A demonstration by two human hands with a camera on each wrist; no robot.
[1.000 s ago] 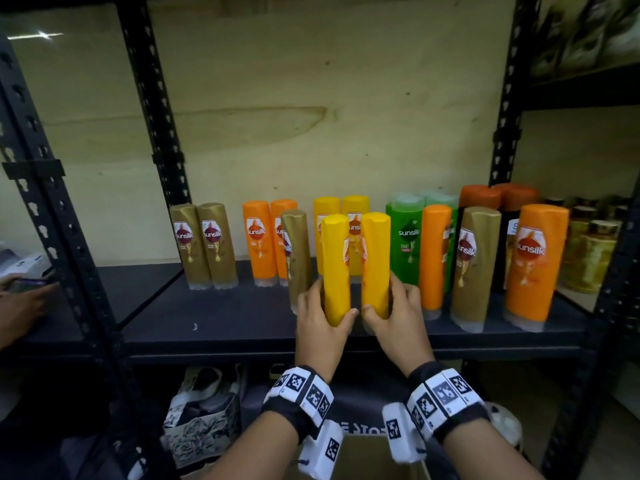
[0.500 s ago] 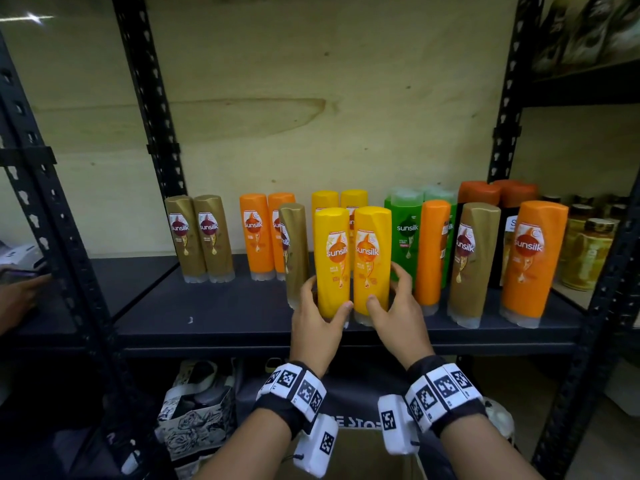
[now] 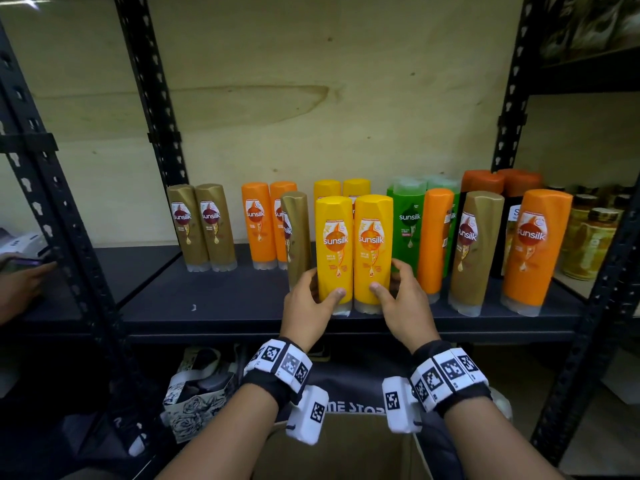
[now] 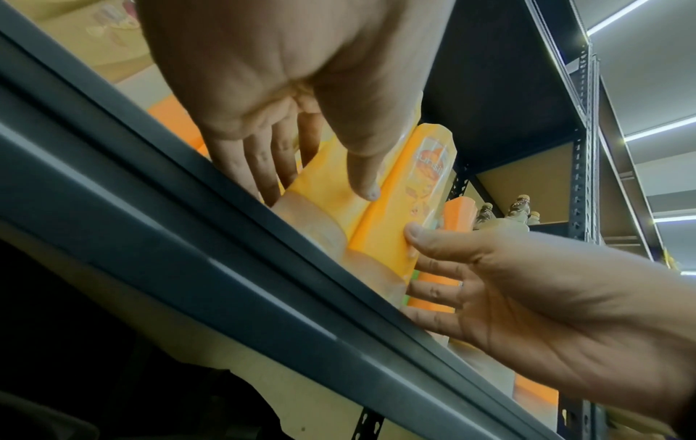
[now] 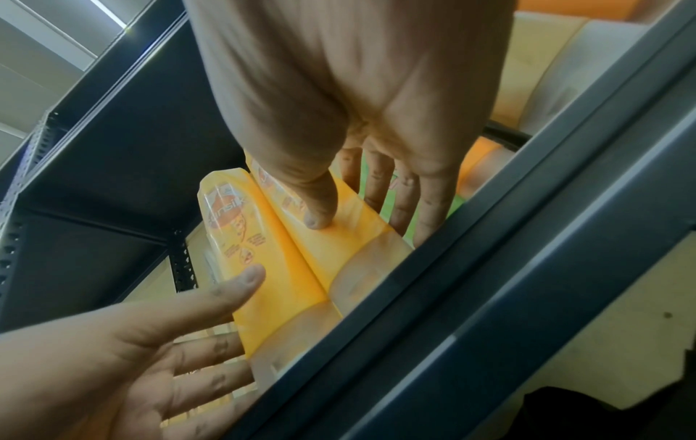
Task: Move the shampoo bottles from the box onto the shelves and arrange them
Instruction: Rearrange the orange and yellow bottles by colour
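Note:
Two yellow Sunsilk bottles stand upright side by side near the front of the dark shelf (image 3: 225,306), labels facing me. My left hand (image 3: 320,289) grips the left yellow bottle (image 3: 334,244) low down, thumb on its front and fingers along its left side. In the same way my right hand (image 3: 389,282) grips the right yellow bottle (image 3: 372,244). The left wrist view shows my left hand (image 4: 316,181) on its bottle (image 4: 327,193). In the right wrist view my right hand (image 5: 354,214) has its thumb on its bottle (image 5: 346,241). Part of the cardboard box (image 3: 332,452) shows below my wrists.
Gold bottles (image 3: 201,226), orange bottles (image 3: 258,223) and two more yellow ones stand at the back. A gold bottle (image 3: 296,237) is just left of my left hand; green (image 3: 408,220), orange (image 3: 436,237), gold (image 3: 474,247) and orange (image 3: 533,247) bottles are to the right. Another person's hand (image 3: 20,285) is far left.
A second ago the two yellow bottles showed their narrow sides; both hands turned them until the labels face forward. They now stand on the shelf and have barely moved since half a second ago.

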